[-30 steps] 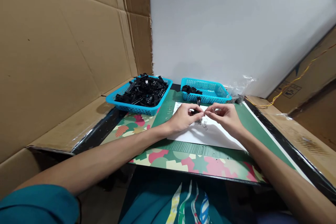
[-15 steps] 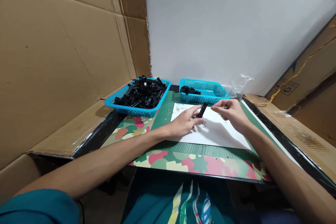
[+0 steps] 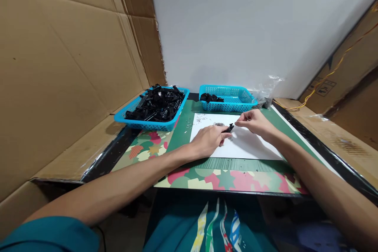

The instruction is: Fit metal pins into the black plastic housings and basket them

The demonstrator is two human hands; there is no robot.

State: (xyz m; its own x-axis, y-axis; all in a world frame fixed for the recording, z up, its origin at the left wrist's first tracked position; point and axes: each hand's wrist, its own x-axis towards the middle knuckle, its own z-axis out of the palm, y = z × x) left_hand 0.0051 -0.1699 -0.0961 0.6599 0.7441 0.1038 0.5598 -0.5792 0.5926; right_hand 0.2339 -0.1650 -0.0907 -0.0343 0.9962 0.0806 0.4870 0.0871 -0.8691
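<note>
A small black part (image 3: 229, 128) is pinched in the left hand (image 3: 209, 139), over the white sheet (image 3: 251, 147) near the middle of the mat (image 3: 183, 126). The right hand (image 3: 255, 122) sits at about 3 o'clock of the part, fingertips narrowed right at its end; whether anything is gripped there can't be told. A little pile of tiny metal bits (image 3: 218, 124) is seen on the sheet at 11 o'clock of the part. The full basket (image 3: 153, 106) is parked at 10 o'clock, the near-empty basket (image 3: 227, 100) at 12.
</note>
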